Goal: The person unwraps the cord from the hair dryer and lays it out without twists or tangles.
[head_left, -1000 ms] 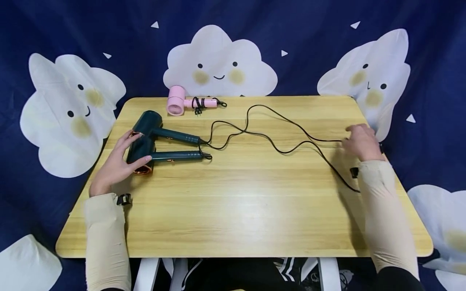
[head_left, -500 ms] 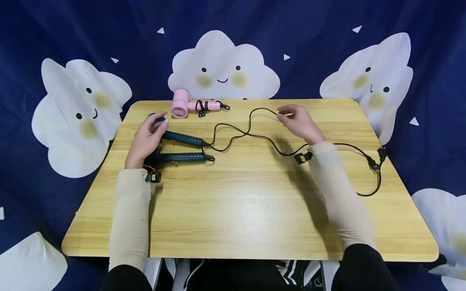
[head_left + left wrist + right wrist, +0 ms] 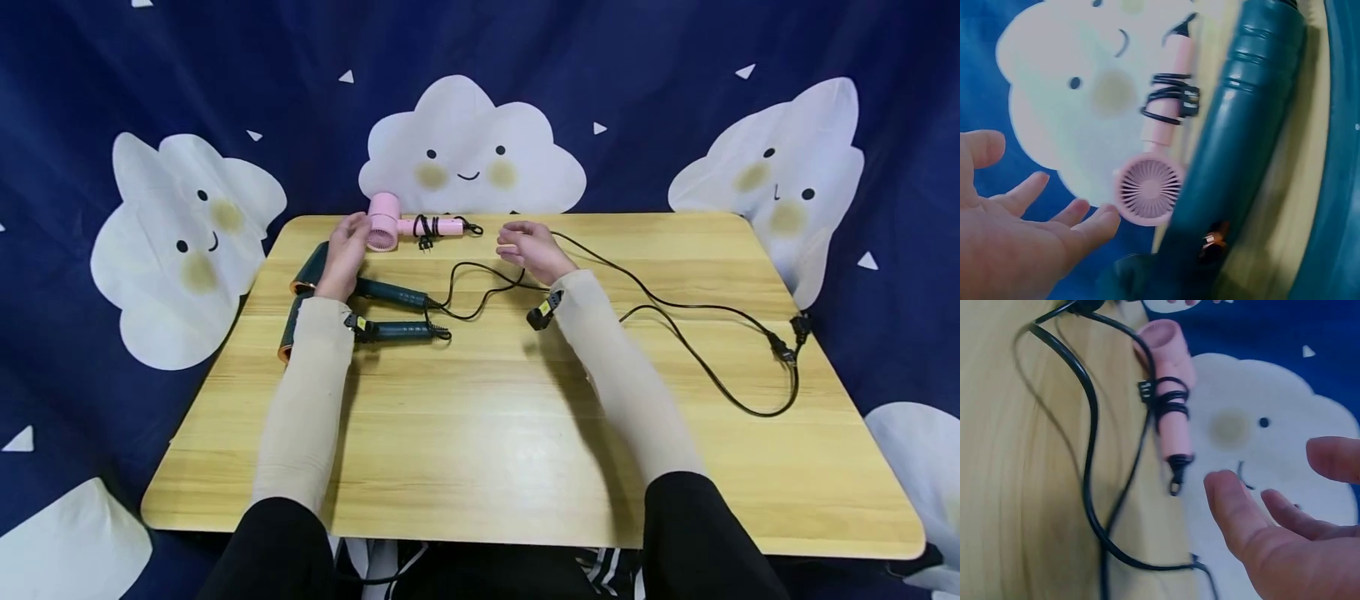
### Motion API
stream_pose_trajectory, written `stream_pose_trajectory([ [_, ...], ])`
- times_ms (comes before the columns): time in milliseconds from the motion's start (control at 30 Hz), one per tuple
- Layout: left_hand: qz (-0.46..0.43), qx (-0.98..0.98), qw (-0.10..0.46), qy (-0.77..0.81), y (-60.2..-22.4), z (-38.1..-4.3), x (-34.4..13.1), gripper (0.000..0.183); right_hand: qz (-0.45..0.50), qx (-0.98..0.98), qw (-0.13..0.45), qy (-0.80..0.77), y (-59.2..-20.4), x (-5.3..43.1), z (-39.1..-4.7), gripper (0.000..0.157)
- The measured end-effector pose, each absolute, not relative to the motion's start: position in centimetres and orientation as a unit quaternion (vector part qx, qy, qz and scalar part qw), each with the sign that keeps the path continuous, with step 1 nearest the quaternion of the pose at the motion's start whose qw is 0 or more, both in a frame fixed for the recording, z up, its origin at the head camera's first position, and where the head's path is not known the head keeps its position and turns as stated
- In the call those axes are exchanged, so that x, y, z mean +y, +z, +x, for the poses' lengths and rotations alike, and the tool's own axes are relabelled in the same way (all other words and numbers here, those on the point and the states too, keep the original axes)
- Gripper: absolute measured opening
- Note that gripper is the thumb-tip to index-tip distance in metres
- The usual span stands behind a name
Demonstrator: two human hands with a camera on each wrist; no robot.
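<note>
A small pink hair dryer (image 3: 384,221) lies at the table's back edge, a black cord wound round its handle. Beside its head is my left hand (image 3: 345,258), fingers spread and holding nothing, as the left wrist view confirms. To the right of the dryer's cord end, my right hand (image 3: 536,252) hovers with loose, parted fingers; nothing is in it in the right wrist view. Two dark green hair dryers lie in front of the pink one: the rear one's handle (image 3: 392,293) and the front one's handle (image 3: 401,332) point right. My left hand and forearm partly cover their heads.
From the green dryers, black cords (image 3: 712,377) cross and loop over the wooden table (image 3: 480,467) to plugs (image 3: 783,348) near the right edge. A dark blue curtain (image 3: 630,50) printed with clouds hangs right behind the table.
My left hand has left the green dryers' heads and moved back and right to the pink dryer. My right hand has come left from the plugs at the right edge.
</note>
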State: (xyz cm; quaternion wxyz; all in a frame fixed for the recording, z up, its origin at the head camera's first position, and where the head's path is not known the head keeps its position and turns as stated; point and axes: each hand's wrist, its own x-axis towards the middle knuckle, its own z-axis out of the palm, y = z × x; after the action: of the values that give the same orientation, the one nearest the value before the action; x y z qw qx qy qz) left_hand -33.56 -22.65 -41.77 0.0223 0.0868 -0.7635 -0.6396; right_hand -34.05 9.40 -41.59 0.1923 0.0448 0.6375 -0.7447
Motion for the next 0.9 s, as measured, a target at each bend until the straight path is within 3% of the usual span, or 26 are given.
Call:
stream_pose_trajectory([
  [267, 0.119, -0.776, -0.021, -0.62, -43.2, -35.7, -21.8, 0.068, 0.089, 0.618, 0.207, -0.753, -43.3, 8.2, -36.7, 0.053],
  [667, 0.162, -0.756, -0.064, -0.631, -44.4, -37.4, -22.2, 0.083, 0.121, 0.54, 0.227, -0.801, -45.0, 6.0, -39.1, 0.073],
  [900, 0.164, -0.73, -0.084, -0.659, -45.1, -38.5, -22.5, 0.076, 0.129, 0.52, 0.217, -0.816, -45.7, 5.2, -40.3, 0.063],
])
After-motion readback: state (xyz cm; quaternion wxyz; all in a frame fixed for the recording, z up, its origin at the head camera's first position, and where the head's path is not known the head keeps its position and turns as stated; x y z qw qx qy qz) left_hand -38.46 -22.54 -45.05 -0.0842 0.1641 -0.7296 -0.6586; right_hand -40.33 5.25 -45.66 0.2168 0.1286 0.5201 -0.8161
